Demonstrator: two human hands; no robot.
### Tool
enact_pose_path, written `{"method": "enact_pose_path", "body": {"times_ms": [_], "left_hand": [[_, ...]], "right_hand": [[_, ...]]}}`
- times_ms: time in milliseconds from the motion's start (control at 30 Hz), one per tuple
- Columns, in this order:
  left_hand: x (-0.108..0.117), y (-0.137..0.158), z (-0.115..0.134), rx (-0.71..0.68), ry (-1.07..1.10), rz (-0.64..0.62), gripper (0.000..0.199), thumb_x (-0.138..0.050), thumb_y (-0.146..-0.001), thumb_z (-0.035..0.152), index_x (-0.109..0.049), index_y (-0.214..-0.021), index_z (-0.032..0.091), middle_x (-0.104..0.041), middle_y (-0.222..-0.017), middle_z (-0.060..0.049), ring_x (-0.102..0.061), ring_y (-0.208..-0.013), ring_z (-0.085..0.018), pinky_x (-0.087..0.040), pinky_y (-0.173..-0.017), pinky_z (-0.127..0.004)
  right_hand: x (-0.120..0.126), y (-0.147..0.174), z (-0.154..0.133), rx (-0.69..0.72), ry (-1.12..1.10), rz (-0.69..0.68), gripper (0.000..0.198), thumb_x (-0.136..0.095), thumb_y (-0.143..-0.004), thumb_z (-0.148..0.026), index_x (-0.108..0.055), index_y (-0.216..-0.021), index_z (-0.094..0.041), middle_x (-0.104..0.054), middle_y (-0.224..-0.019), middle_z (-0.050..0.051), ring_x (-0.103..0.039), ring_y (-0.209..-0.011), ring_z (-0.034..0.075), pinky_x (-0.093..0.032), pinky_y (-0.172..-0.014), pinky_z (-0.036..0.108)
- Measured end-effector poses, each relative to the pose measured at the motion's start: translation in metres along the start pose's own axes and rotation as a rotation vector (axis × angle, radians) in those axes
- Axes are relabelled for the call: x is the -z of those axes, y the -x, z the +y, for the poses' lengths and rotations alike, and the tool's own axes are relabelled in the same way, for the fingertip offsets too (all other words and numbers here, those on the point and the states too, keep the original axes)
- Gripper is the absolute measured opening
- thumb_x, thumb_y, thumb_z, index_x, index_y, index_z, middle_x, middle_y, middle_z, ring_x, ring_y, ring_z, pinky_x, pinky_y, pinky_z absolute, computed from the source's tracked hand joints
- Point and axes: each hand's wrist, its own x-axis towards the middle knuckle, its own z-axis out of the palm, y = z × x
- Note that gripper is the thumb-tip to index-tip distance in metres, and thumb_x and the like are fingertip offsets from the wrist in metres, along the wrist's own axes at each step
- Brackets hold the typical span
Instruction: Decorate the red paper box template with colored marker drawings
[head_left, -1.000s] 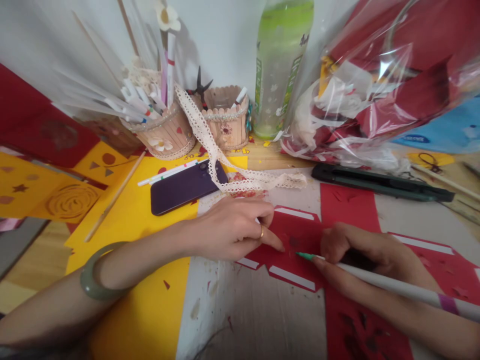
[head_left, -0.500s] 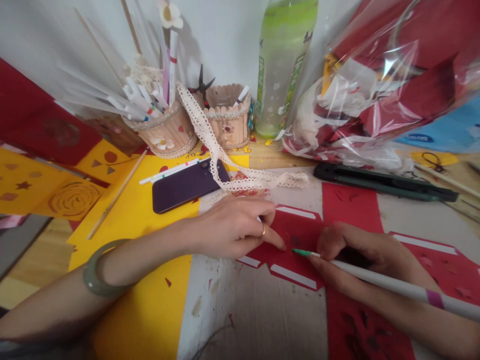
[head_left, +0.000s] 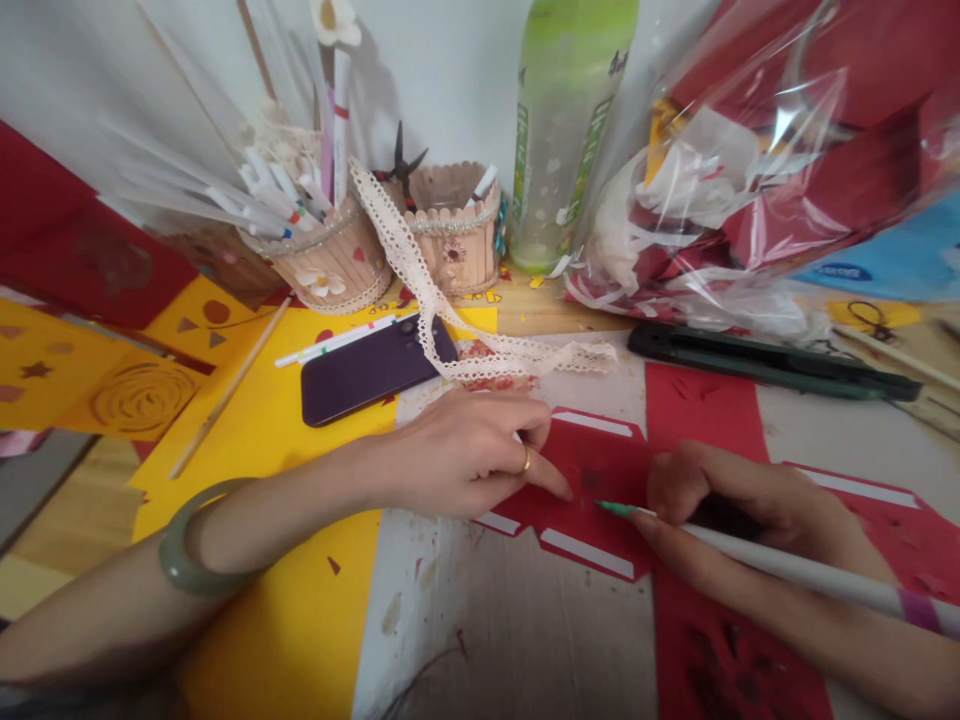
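Observation:
My right hand (head_left: 720,500) is closed around a white pen (head_left: 795,570) with a green tip and a purple band on its barrel. The green tip points left, over a folded-edge piece of red paper (head_left: 622,540); whether it touches the paper I cannot tell. My left hand (head_left: 472,450) lies palm down on the left part of that paper, one finger stretched out close to the pen tip and others bent. White strips run along the paper's edges. A dark mark (head_left: 591,482) shows near its middle.
Behind my left hand lie a dark phone (head_left: 360,380) and lace ribbon (head_left: 517,358). A box cutter (head_left: 772,362) rests at the back right. Two stick-covered holders (head_left: 330,265), a green-topped bottle (head_left: 559,150) and a plastic bag (head_left: 750,210) of red scraps line the wall.
My right hand has drawn the pen slightly to the right, leaving a wider gap between its tip and my left finger. My left hand has stayed in place on the red paper.

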Motion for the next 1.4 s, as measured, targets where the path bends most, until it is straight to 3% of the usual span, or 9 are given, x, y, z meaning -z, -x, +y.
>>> {"method": "enact_pose_path", "body": {"times_ms": [333, 467, 667, 800, 900, 1067, 1400], "left_hand": [[0.000, 0.000, 0.000, -0.008, 0.012, 0.015, 0.035, -0.043, -0.083, 0.004, -0.071, -0.096, 0.019, -0.052, -0.075, -0.002, -0.050, -0.068, -0.011, -0.040, -0.061, -0.024], [0.000, 0.000, -0.001, -0.005, 0.047, 0.024, 0.033, -0.044, -0.082, 0.003, -0.071, -0.094, 0.018, -0.052, -0.074, -0.002, -0.050, -0.067, -0.011, -0.040, -0.061, -0.023], [0.001, -0.001, -0.001, -0.013, 0.207, 0.175, 0.032, -0.041, -0.081, -0.001, -0.070, -0.088, 0.012, -0.047, -0.070, -0.001, -0.048, -0.066, -0.011, -0.041, -0.061, -0.022], [0.001, 0.000, -0.002, -0.044, 0.165, 0.235, 0.030, -0.042, -0.077, -0.001, -0.070, -0.083, 0.009, -0.047, -0.067, -0.001, -0.047, -0.062, -0.010, -0.038, -0.058, -0.022], [0.001, 0.002, -0.004, -0.054, 0.074, 0.270, 0.029, -0.043, -0.076, 0.002, -0.070, -0.076, 0.011, -0.048, -0.065, -0.001, -0.045, -0.059, -0.010, -0.036, -0.055, -0.024], [0.001, 0.003, -0.007, -0.036, 0.013, 0.225, 0.030, -0.042, -0.079, 0.006, -0.071, -0.075, 0.013, -0.050, -0.063, -0.001, -0.046, -0.058, -0.011, -0.037, -0.055, -0.024], [0.002, 0.002, -0.006, -0.031, 0.010, 0.196, 0.030, -0.042, -0.080, 0.006, -0.071, -0.076, 0.013, -0.051, -0.065, -0.001, -0.047, -0.059, -0.011, -0.037, -0.056, -0.023]], "right_hand": [[-0.002, 0.002, 0.002, -0.025, 0.031, -0.002, 0.029, -0.056, -0.079, -0.037, -0.043, -0.057, -0.024, -0.044, -0.050, -0.005, -0.038, -0.044, 0.012, -0.027, -0.038, 0.023], [-0.001, 0.000, 0.002, 0.075, 0.053, -0.063, 0.026, -0.059, -0.078, -0.033, -0.045, -0.059, -0.025, -0.047, -0.049, -0.005, -0.042, -0.043, 0.012, -0.030, -0.036, 0.022], [0.006, -0.005, -0.010, 0.092, 0.051, 0.164, 0.027, -0.059, -0.078, -0.037, -0.047, -0.057, -0.025, -0.049, -0.050, -0.005, -0.042, -0.041, 0.012, -0.032, -0.036, 0.021], [0.006, -0.005, -0.013, 0.051, 0.033, 0.243, 0.024, -0.061, -0.077, -0.039, -0.048, -0.061, -0.027, -0.046, -0.047, -0.006, -0.038, -0.039, 0.011, -0.028, -0.034, 0.020], [0.002, -0.006, -0.012, 0.041, 0.035, 0.225, 0.020, -0.064, -0.073, -0.039, -0.051, -0.063, -0.027, -0.052, -0.051, -0.004, -0.042, -0.042, 0.012, -0.034, -0.037, 0.021], [-0.002, -0.009, -0.012, -0.009, 0.027, 0.176, 0.022, -0.065, -0.071, -0.038, -0.052, -0.061, -0.025, -0.050, -0.051, -0.003, -0.042, -0.044, 0.012, -0.033, -0.039, 0.023], [-0.001, -0.011, 0.000, 0.068, 0.055, 0.023, 0.016, -0.063, -0.077, -0.030, -0.054, -0.066, -0.023, -0.056, -0.057, -0.004, -0.046, -0.047, 0.011, -0.036, -0.041, 0.019]]}}
